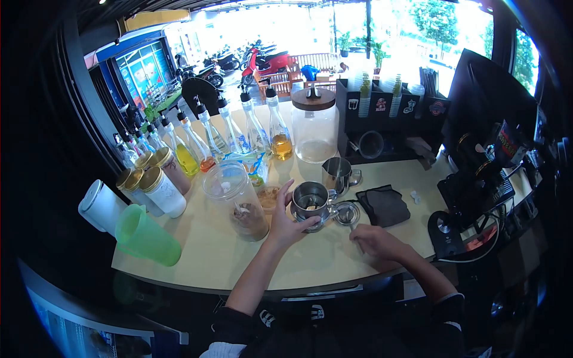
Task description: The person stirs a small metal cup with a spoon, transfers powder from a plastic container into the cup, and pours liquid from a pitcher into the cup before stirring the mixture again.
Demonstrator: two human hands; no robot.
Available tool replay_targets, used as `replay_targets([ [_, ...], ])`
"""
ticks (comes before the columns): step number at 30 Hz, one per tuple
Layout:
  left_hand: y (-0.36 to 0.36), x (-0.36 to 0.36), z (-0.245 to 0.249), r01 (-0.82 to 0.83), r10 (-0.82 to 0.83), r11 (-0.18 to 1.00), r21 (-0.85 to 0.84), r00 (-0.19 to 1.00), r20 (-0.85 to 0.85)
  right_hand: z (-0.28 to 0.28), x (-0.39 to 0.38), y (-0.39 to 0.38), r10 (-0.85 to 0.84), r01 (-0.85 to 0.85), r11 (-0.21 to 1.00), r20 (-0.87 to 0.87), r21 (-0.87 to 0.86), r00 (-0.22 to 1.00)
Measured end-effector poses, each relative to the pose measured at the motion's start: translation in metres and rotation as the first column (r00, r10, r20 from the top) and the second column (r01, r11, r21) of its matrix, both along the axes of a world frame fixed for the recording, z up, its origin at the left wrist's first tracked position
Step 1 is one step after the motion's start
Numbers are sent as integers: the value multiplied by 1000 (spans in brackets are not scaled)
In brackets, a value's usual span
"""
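My left hand (pixel 289 222) is curled round the near left side of a shiny metal cup (pixel 310 198), its thumb across the front. Something small and pale shows inside the cup. In my right hand (pixel 381 243) is the handle of a small metal strainer (pixel 347 213), gripped in closed fingers. Its round head is close to the cup's right side, low over the counter. A metal pitcher (pixel 337 176) stands just behind the cup. Left of my left hand is a tall clear container (pixel 248 222) with brown powder in it and a pale scoop or spoon inside.
A folded dark cloth (pixel 385 206) lies on the counter (pixel 286 268) to the right. Pump bottles (pixel 278 128) line the back, beside a wood-lidded glass jar (pixel 314 134). A green pitcher (pixel 146 238) and gold-lidded jars (pixel 162 192) stand left. A black cup organizer (pixel 388 113) is behind.
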State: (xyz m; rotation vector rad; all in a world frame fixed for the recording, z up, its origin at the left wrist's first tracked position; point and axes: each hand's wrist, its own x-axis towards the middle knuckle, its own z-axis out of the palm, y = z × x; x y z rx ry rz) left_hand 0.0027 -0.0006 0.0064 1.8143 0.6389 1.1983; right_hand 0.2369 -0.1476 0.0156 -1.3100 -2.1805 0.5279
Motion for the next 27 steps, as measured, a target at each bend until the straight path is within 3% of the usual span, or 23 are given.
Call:
replay_targets([
  [3, -1, 0, 0, -6, 6, 1000, 3, 1000, 1, 14, 5, 6, -100, 144, 954, -174, 263, 980],
  [4, -1, 0, 2, -7, 7, 1000, -1, 1000, -1, 22, 5, 7, -101, 145, 954, -173, 264, 980],
  [7, -2, 0, 10, -12, 12, 1000, 0, 999, -44, 46, 3, 12, -183, 351, 876, -443, 332, 877],
  [8, -1, -1, 11, -15, 15, 1000, 0, 999, -44, 53, -2, 16, -181, 349, 876, -444, 332, 878],
  [10, 2, -3, 14, 25, -23, 999, 25, 996, -83, 70, -15, 23, -82, 396, 876, -724, 276, 685],
  [11, 3, -4, 16, 21, -19, 999, 24, 996, -86, 77, -25, 26, -25, 335, 916, -802, 221, 597],
  [12, 4, -4, 18, 40, -39, 999, 10, 995, -89, 78, -29, 31, -22, 332, 917, -804, 220, 594],
  [14, 6, -7, 21, 54, -54, 999, -5, 994, -97, 78, -36, 40, -66, 269, 922, -575, 277, 815],
  [15, 7, -9, 23, 67, -66, 998, 10, 992, -106, 76, -38, 45, -86, 259, 925, -510, 277, 856],
  [23, 13, -17, 44, 165, -161, 986, 26, 979, -122, 72, -41, 65, 46, 49, 980, -457, 193, 888],
  [25, 15, -20, 48, 198, -189, 979, 38, 967, -169, 71, -35, 69, 77, -6, 992, -588, 123, 805],
  [27, 15, -21, 53, 208, -199, 978, 32, 964, -174, 78, -35, 69, 34, -1, 998, -599, 55, 800],
])
